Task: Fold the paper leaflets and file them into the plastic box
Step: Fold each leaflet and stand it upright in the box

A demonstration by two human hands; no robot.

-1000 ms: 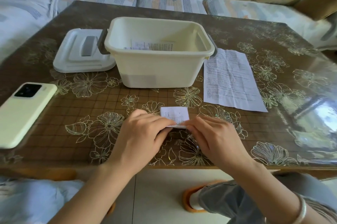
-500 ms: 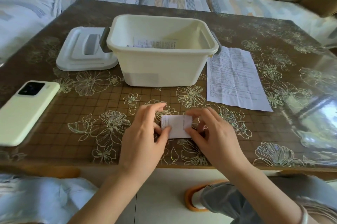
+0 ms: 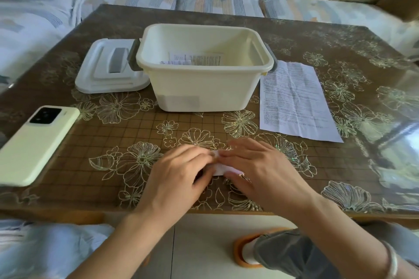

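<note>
Leaflet [image 3: 221, 168], folded small, sits on the tabletop [image 3: 113, 138] on my side of the plastic box [image 3: 204, 88], mostly under my left hand [image 3: 179, 174] & right hand [image 3: 260, 169]. Fingers [image 3: 231, 152] lie close together, pressing it flat. Prob. light, thin, springy paper: pinch it at the creased edge.

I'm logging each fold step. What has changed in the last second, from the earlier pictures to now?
The left hand and right hand moved together over the small folded white paper leaflet, fingertips meeting on top, so only a strip shows; half a second ago it showed plainly between them. The cream plastic box, flat printed sheet, white lid and pale green phone stayed put.
</note>
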